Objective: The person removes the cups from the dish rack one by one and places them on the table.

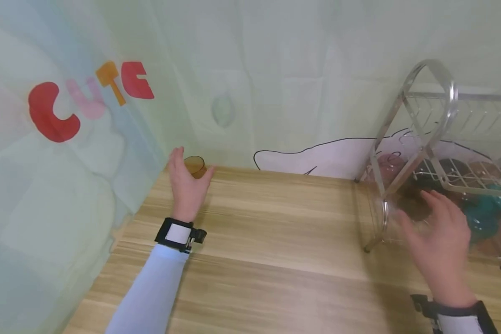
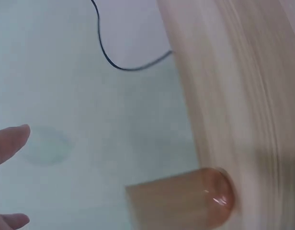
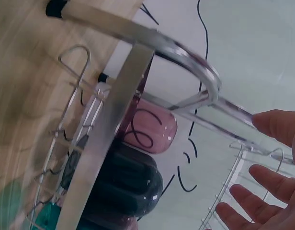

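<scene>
An amber see-through cup (image 1: 194,167) stands upright at the back left of the wooden table (image 1: 271,232). My left hand (image 1: 188,188) reaches toward it, thumb and fingers spread. In the left wrist view, the fingertips (image 2: 12,141) are apart from the cup (image 2: 181,201). Slightly blurred, my right hand (image 1: 440,246) hovers in front of the metal rack (image 1: 452,95) with loosely spread fingers and holds nothing. The right wrist view has a pink cup (image 3: 154,132) and a dark cup (image 3: 133,179) on the rack's lower level, with teal glassware (image 3: 49,214) below.
A printed cloth (image 1: 275,88) hangs behind the table and along its left side, with the coloured letters "CUTE" (image 1: 54,113). The rack's black-tipped feet (image 1: 367,249) stand on the table at the right. Its upper wire shelf (image 1: 480,99) overhangs the glassware.
</scene>
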`<state>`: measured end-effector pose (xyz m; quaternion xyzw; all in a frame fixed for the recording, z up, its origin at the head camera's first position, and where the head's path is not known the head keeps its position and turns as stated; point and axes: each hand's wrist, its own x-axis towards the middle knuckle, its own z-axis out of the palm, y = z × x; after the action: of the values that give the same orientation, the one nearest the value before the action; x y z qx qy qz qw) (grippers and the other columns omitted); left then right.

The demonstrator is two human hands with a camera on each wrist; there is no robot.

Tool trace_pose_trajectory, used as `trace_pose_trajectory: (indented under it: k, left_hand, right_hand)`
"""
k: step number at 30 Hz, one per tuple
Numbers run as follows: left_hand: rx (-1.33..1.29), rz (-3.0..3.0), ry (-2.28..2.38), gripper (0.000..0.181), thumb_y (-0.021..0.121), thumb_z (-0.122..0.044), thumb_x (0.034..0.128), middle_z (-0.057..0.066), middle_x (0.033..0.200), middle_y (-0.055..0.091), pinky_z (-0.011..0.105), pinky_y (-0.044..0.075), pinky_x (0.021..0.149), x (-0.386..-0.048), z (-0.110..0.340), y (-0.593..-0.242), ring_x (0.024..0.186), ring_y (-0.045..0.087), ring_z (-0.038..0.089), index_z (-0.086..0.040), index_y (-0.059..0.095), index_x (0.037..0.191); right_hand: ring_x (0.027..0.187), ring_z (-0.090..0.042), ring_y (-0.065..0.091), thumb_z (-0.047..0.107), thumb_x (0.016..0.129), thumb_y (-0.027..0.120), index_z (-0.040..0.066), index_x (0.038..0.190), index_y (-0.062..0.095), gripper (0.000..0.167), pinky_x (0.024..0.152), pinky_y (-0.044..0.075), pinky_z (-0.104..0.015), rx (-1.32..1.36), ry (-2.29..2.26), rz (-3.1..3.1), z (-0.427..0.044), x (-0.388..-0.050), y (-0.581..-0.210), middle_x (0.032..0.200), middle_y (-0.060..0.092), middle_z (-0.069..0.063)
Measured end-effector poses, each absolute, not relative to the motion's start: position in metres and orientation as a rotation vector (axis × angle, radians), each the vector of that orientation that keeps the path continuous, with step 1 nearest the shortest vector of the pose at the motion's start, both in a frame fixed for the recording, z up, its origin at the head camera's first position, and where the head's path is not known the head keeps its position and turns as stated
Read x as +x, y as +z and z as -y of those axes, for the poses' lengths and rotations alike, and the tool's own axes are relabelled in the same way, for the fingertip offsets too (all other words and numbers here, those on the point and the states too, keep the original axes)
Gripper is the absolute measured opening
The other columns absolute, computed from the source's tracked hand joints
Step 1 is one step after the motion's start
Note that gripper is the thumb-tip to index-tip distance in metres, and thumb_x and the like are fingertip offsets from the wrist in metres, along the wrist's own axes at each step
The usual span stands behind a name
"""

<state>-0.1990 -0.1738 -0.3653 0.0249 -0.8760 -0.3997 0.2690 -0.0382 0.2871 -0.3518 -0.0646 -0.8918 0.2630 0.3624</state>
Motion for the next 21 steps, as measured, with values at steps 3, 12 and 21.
trace_pose_trajectory:
  k: [3, 12, 21]
  left_hand:
    - [-0.016, 2.349, -1.07, 0.093, 0.071, -0.05, 0.077, 0.006, 0.156, 0.015, 0.046, 0.019, 0.117, -0.186, 0.16, -0.359, 0.145, 0.011, 0.019, -0.016, 0.021, 0.148]
    - [-0.186, 2.406, -1.064, 0.094, 0.07, -0.05, 0.0772, 0.004, 0.156, 0.017, 0.048, 0.019, 0.117, -0.151, 0.125, -0.358, 0.146, 0.007, 0.021, -0.012, 0.022, 0.149]
    - [-0.349, 2.541, -0.973, 0.095, 0.071, -0.05, 0.0768, 0.014, 0.154, 0.024, 0.051, 0.021, 0.115, -0.123, 0.095, -0.372, 0.145, 0.014, 0.03, -0.005, 0.025, 0.147]
  right_hand:
    - [0.121, -0.046, 0.043, 0.017, 0.072, 0.077, 0.0, 0.123, 0.057, 0.057, 0.099, 0.029, -0.061, -0.195, 0.617, 2.274, -0.296, -0.038, -0.349, 0.13, 0.053, -0.024]
    - [0.124, -0.045, 0.04, 0.02, 0.076, 0.074, -0.003, 0.122, 0.057, 0.054, 0.102, 0.022, -0.062, -0.334, 0.51, 2.323, -0.323, -0.038, -0.349, 0.132, 0.05, -0.023]
    - [0.139, -0.047, 0.014, 0.026, 0.084, 0.065, -0.001, 0.14, 0.037, 0.068, 0.108, 0.005, -0.068, -0.638, 0.481, 2.547, -0.348, -0.036, -0.352, 0.151, 0.021, -0.027]
